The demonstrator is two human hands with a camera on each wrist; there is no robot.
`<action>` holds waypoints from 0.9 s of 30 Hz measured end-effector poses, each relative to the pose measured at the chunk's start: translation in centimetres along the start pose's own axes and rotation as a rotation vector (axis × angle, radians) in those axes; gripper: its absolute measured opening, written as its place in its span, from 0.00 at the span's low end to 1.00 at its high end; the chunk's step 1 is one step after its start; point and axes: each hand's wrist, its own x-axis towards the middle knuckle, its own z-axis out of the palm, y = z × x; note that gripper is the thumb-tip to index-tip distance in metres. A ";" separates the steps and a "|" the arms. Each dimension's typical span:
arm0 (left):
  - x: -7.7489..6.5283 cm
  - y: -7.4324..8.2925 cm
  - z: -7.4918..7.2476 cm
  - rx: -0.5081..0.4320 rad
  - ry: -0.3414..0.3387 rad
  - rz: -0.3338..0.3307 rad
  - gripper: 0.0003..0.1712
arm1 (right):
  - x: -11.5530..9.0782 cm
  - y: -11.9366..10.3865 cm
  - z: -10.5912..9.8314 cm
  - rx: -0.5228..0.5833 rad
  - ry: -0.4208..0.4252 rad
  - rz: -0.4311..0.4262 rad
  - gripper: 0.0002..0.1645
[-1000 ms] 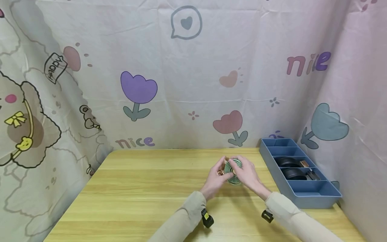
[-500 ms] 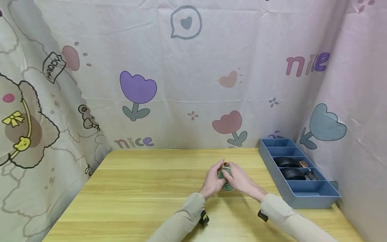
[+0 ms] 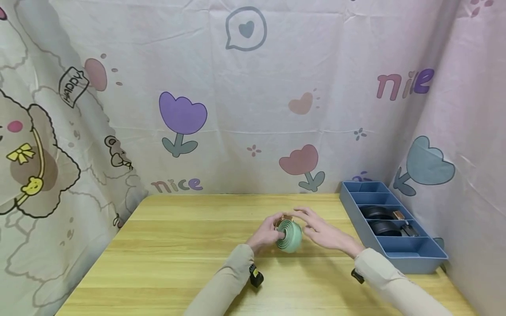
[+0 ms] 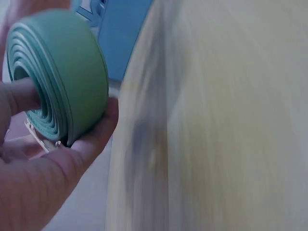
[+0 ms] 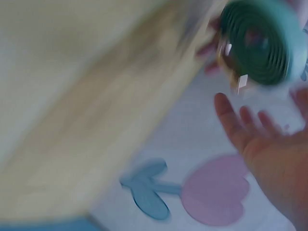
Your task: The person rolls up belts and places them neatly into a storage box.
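Observation:
A light green belt [image 3: 291, 237], rolled into a tight coil, is held by my left hand [image 3: 265, 232] above the wooden table. In the left wrist view, the thumb reaches into the coil's centre and a finger supports its outer side. A shiny gold-coloured buckle [image 5: 242, 83] shows at the edge of the roll in the right wrist view, partly hidden by fingers in the head view. Just right of the roll hovers my right hand [image 3: 326, 230]. Its fingers are spread and extended, and a gap separates them from the coil in the right wrist view.
A blue-grey divided box [image 3: 413, 264] stands on the table's right side. Two of its middle compartments each hold a rolled black belt [image 3: 384, 227] with a buckle. Printed curtains [image 3: 253, 96] hang behind the wooden table [image 3: 189, 250] and at both sides.
Both hands were on the coiled belt. The right hand has let go and moved right; the left hand has moved slightly left with the roll, whose outer green side now shows more.

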 end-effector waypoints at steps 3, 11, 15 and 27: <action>-0.1 0.0 -0.6 0.033 -0.067 -0.065 0.31 | -0.5 0.0 -0.6 -0.092 -0.098 -0.076 0.38; -0.2 0.2 0.1 0.020 -0.223 -0.070 0.27 | -0.6 -0.8 0.4 -0.062 -0.142 -0.001 0.36; -0.2 -0.1 0.9 -0.045 -0.262 -0.090 0.26 | -1.0 -0.8 0.8 -0.058 -0.073 0.026 0.33; 1.0 0.7 3.6 -0.265 -0.285 -0.049 0.19 | -2.3 -0.5 -0.7 -0.035 0.068 0.152 0.29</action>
